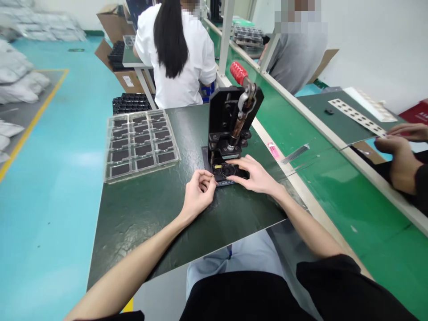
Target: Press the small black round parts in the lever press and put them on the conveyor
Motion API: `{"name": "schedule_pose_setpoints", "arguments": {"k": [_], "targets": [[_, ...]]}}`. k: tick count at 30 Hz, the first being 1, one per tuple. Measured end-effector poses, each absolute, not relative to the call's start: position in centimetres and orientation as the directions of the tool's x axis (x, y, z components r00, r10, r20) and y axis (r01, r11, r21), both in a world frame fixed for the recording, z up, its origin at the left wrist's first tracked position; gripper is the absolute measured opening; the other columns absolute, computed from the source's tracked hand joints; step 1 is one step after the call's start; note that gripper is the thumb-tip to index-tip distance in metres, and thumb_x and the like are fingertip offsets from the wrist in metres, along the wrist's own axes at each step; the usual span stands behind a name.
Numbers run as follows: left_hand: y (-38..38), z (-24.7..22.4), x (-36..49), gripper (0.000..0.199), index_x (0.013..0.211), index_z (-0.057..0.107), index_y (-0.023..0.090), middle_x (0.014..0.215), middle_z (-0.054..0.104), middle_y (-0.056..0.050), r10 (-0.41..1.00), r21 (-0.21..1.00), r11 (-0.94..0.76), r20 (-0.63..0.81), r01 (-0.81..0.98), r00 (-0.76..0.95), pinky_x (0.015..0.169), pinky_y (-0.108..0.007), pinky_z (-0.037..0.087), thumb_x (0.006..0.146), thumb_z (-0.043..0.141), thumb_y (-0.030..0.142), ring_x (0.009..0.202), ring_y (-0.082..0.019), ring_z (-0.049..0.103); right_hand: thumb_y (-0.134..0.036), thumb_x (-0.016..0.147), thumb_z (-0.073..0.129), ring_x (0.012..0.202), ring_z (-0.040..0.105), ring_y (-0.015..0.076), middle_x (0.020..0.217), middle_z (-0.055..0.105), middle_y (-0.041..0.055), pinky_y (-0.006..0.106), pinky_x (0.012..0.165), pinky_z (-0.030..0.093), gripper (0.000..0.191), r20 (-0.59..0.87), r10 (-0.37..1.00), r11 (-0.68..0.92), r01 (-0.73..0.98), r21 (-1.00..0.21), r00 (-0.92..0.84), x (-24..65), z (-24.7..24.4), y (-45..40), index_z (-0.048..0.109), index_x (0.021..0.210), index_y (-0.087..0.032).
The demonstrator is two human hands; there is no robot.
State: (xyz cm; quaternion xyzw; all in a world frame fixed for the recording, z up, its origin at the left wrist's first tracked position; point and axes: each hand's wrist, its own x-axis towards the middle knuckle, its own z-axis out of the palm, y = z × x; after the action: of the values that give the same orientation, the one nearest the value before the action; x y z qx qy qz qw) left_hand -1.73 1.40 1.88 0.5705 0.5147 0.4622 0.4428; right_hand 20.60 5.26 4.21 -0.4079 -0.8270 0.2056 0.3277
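I'm watching the right hand (256,176) holding thumb and forefinger apart around the round black part (228,170), which is sitting on the base of the toggle press (236,120), beside a small yellow piece (218,166). Can't tell if they're gripping it. The left hand (199,189) is curling, thumb and forefinger meeting at the base's front left corner; can't tell if they're pinching something tiny. Red handle (238,72) is standing raised. For doing this well, I'd be keeping the part flat and steadying lightly, with fingertips staying out from under the press head.

Containers: the clear tray (142,172), on the bench's left, is holding dark rectangular pieces (120,170) in its compartments. Behind, an open carton (135,84) is holding black trays (117,52).
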Motion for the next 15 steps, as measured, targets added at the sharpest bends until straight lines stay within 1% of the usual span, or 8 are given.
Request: {"name": "schedule_pose_setpoints", "arguments": {"k": [2,4,6,7,8,10,12,15], "targets": [[1.4,1.9,-1.7,0.021,0.093,0.052,0.023,0.075,0.070,0.001,0.997,0.978,-0.075,0.067,0.192,0.048,0.057,-0.023,0.045,0.084,0.065,0.037,0.059,-0.012,0.059,-0.039,0.089,0.078,0.088,0.061,0.0233,0.111,0.074,0.0114,0.038,0.073,0.055,0.046,0.417,0.810,0.585,0.531,-0.613,-0.412,20.7,3.5,5.5,0.070,0.131,-0.023],[1.4,1.9,-1.7,0.020,0.093,0.053,0.023,0.075,0.070,0.001,0.996,0.976,-0.077,0.068,0.204,0.052,0.056,-0.023,0.045,0.084,0.065,0.036,0.059,-0.011,0.058,-0.038,0.090,0.078,0.077,0.059,0.0209,0.092,0.071,0.0091,0.033,0.062,0.051,0.042,0.488,0.810,0.584,0.537,-0.609,-0.327,21.1,3.0,5.0,0.072,0.129,-0.023],[1.4,1.9,-1.7,0.019,0.093,0.053,0.023,0.075,0.069,0.000,0.996,0.974,-0.085,0.076,0.209,0.049,0.055,-0.022,0.044,0.084,0.065,0.034,0.058,-0.011,0.057,-0.037,0.090,0.077,0.066,0.054,0.0179,0.073,0.061,0.0039,0.032,0.056,0.045,0.034,0.541,0.805,0.572,0.556,-0.603,-0.243,21.7,3.1,4.3,0.075,0.121,-0.023],[1.4,2.0,-1.7,0.018,0.093,0.053,0.022,0.075,0.069,0.000,0.996,0.973,-0.089,0.081,0.212,0.046,0.055,-0.022,0.044,0.084,0.065,0.034,0.058,-0.011,0.056,-0.037,0.092,0.075,0.061,0.050,0.0165,0.068,0.056,0.0021,0.032,0.054,0.042,0.029,0.559,0.803,0.565,0.564,-0.603,-0.207,22.0,3.5,4.0,0.077,0.118,-0.023],[1.4,2.0,-1.7,0.018,0.092,0.053,0.022,0.074,0.068,0.001,0.995,0.972,-0.093,0.086,0.216,0.044,0.055,-0.022,0.044,0.083,0.064,0.034,0.058,-0.011,0.056,-0.036,0.094,0.072,0.059,0.048,0.0153,0.067,0.055,0.0016,0.032,0.054,0.041,0.025,0.577,0.800,0.553,0.572,-0.606,-0.164,22.4,4.2,4.0,0.077,0.114,-0.023],[1.4,2.1,-1.6,0.018,0.092,0.054,0.022,0.073,0.066,0.001,0.995,0.968,-0.101,0.094,0.230,0.043,0.054,-0.021,0.043,0.084,0.064,0.034,0.057,-0.010,0.054,-0.037,0.099,0.065,0.057,0.046,0.0130,0.070,0.057,0.0019,0.032,0.055,0.040,0.022,0.632,0.773,0.535,0.591,-0.604,-0.054,22.8,6.4,4.6,0.078,0.107,-0.022],[1.4,2.1,-1.6,0.018,0.093,0.054,0.022,0.072,0.064,0.002,0.993,0.960,-0.111,0.100,0.257,0.056,0.053,-0.021,0.042,0.084,0.063,0.035,0.056,-0.010,0.052,-0.042,0.103,0.058,0.060,0.051,0.0114,0.077,0.062,0.0021,0.030,0.061,0.044,0.029,0.688,0.725,0.530,0.617,-0.582,0.026,22.7,9.6,6.3,0.077,0.102,-0.020],[1.4,2.2,-1.8,0.022,0.096,0.054,0.022,0.073,0.062,0.003,0.988,0.934,-0.149,0.126,0.324,0.091,0.052,-0.021,0.042,0.084,0.064,0.036,0.055,-0.010,0.051,-0.055,0.107,0.047,0.080,0.064,0.0137,0.088,0.066,0.0027,0.031,0.075,0.051,0.047,0.712,0.702,0.561,0.625,-0.543,-0.012,21.3,14.6,10.2,0.074,0.103,-0.017]]}}
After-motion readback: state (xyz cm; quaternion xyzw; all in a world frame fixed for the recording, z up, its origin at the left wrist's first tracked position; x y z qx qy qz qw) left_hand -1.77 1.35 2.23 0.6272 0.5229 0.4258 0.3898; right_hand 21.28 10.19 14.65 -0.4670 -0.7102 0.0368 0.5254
